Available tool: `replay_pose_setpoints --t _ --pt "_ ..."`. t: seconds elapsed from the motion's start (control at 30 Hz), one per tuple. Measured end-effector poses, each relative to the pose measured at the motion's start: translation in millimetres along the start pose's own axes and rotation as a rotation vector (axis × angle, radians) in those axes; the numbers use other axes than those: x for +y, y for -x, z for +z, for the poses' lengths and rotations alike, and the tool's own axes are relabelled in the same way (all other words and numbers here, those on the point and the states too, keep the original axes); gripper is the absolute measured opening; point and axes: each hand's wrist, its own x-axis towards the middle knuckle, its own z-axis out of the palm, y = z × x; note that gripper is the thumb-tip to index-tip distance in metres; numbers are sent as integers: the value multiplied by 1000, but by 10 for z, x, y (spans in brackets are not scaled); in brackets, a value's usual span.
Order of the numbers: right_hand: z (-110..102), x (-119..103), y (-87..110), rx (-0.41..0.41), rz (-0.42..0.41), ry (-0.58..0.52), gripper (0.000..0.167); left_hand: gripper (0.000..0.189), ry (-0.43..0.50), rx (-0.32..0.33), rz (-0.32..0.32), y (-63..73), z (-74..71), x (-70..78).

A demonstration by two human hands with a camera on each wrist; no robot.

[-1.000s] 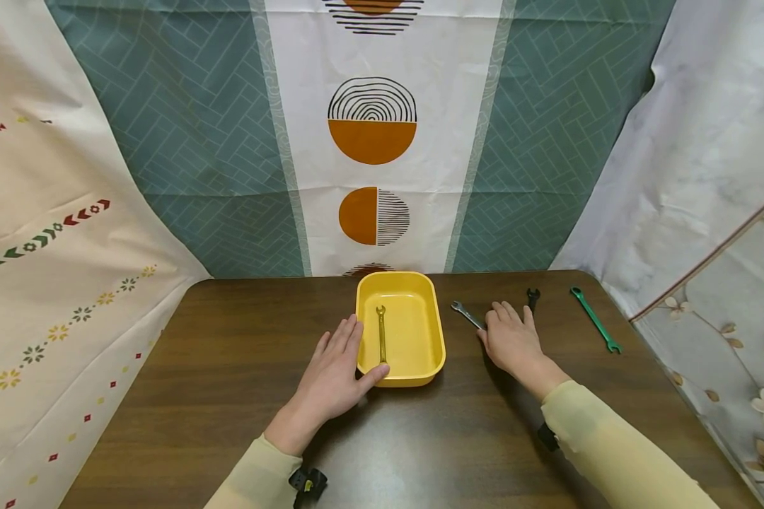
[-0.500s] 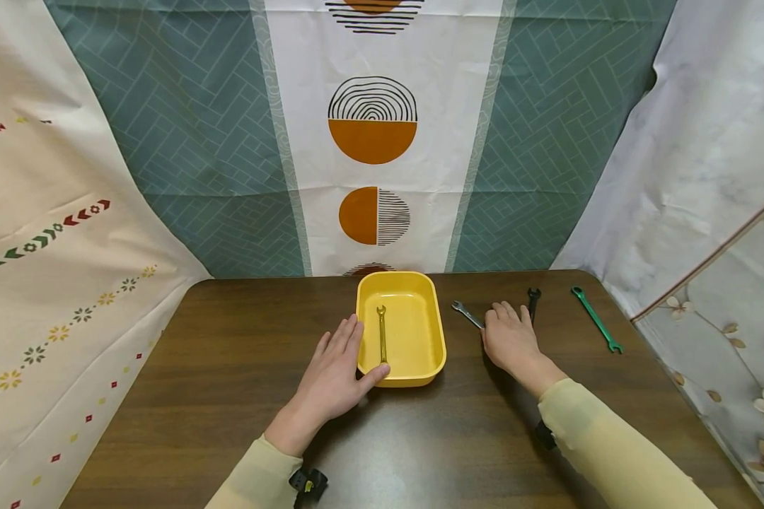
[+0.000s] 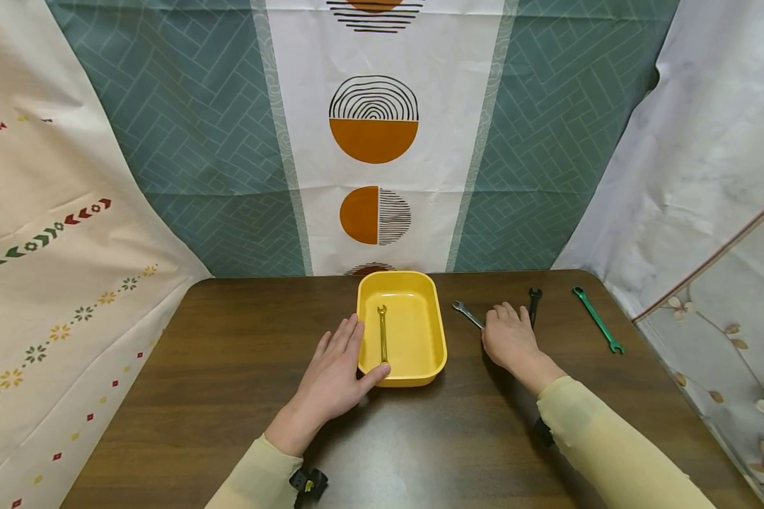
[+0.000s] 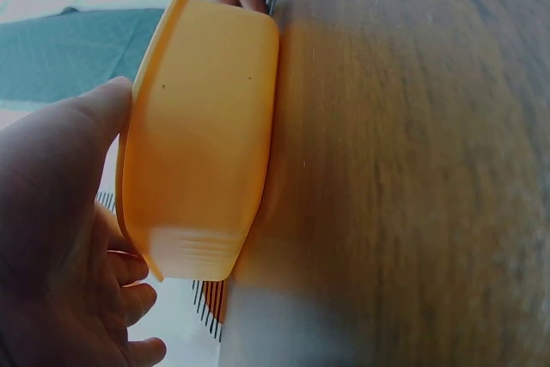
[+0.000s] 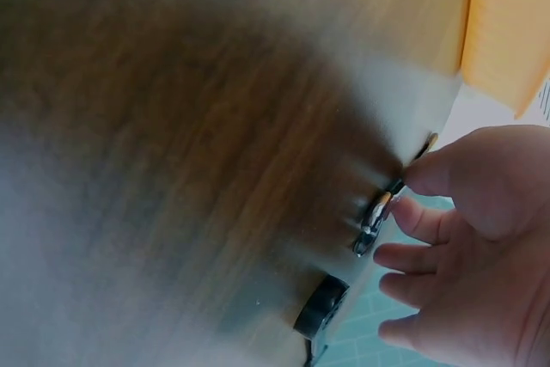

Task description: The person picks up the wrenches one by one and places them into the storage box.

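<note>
just right of the yellow tray [image 3: 423, 332] lies our silver wrench [image 3: 468, 315], flat on the table [image 3: 184, 375] and slanting so that its forked head points away from us and to the left; the rest runs under our right hand [image 3: 512, 341]. seen from the right wrist, our thumb and forefinger pinch the shank, near its middle as far as we can judge, while the other three fingers bend loosely, off the metal. the step, as we read it, is getting a sure hold on a thin bar that lies low. we'd do well to set both fingertips squarely across the shank, close to the wood, and squeeze before raising it at all; a mid-shank hold should balance, but two fingers alone could let it twist, so a third laid alongside would help.

just beyond our fingers on the right is the black wrench [image 3: 535, 300], partly hidden by the hand; going straight up, rather than sideways, ought to spare it a nudge. our left hand [image 3: 331, 375] lies along the tray's left side, fingers straight, thumb resting on the near rim; how hard it presses, we can't tell. inside the tray a gold wrench [image 3: 383, 336] lies lengthwise toward the left wall. well apart to the right is the green wrench [image 3: 597, 319].
</note>
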Motion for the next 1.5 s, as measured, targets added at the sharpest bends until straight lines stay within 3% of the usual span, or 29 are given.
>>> replay_pose_setpoints --t 1.5 --pt "12 64 27 109 -57 -115 14 104 0 -14 -5 -3 -6 -6"
